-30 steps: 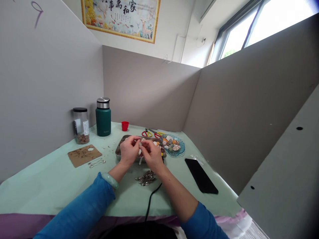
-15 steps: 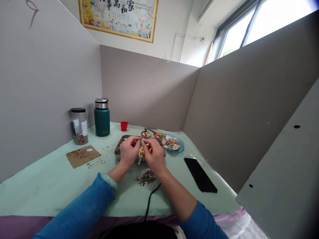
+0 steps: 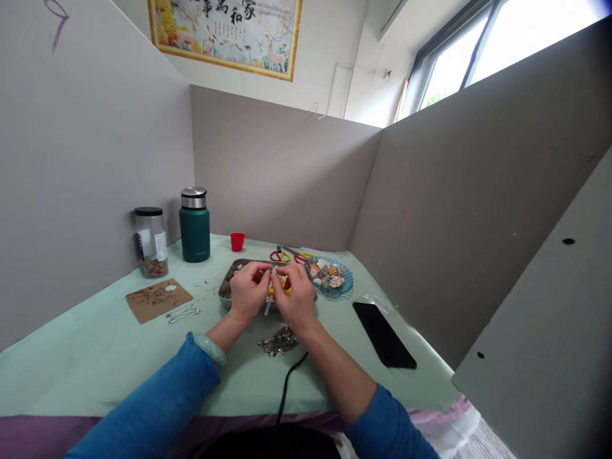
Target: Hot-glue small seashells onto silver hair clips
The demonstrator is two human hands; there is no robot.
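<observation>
Both my left hand (image 3: 249,290) and my right hand (image 3: 294,293) are closed in a pinch, fingertips nearly meeting over a metal tray (image 3: 225,294). Between them is a small pale, shiny piece (image 3: 273,271), too small to name. The tray is largely hidden by my hands; some yellow and white items show inside it. A white stick-like end (image 3: 268,308) pokes over the tray's near rim. On the cloth just below my hands lies a heap of small silvery metal pieces (image 3: 278,342), beside a black cable (image 3: 287,386).
To the right stand a blue glass plate (image 3: 348,287) of shells and a black phone-like slab (image 3: 385,336). Scissors (image 3: 280,256) and a red cup (image 3: 237,241) are behind. At left are a green flask (image 3: 195,233), a jar (image 3: 152,245), brown cardboard (image 3: 157,301) and large safety pins (image 3: 184,313).
My hands hold almost the same pose, with the fingers shifting slightly around the small piece. The whole view has moved a little; the things on the table stay put.
</observation>
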